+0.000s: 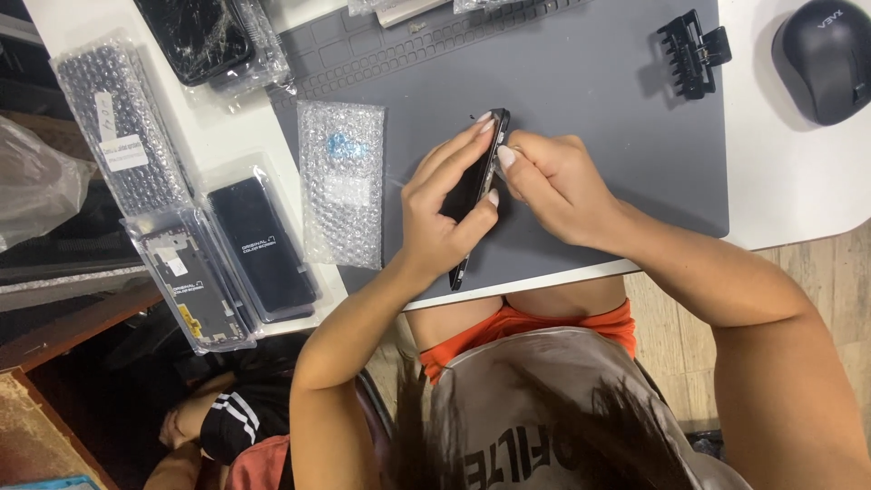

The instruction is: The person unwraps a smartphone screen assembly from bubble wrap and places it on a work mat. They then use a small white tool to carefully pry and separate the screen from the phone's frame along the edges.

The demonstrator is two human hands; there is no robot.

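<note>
White desk (798,195) fills upper frame, rounded corner at right. Grey work mat (599,82) lies on it, ridged tray section along mat's far edge. Wood-look plank floor (830,259) below desk edge at right, pale brown. Left of desk: dark shelving with brown wooden edge (68,331), clear plastic bag (32,181) bunched above it. Worn reddish-brown surface (27,436) at bottom left corner. Light even, soft, shadows faint on mat.

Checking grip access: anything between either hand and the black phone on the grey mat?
Nothing visible. The left hand already grips the black phone, held on edge over the grey mat. The right hand has its fingertips pinched at the phone's upper edge. The bubble-wrap pouch lies off to the side.
</note>
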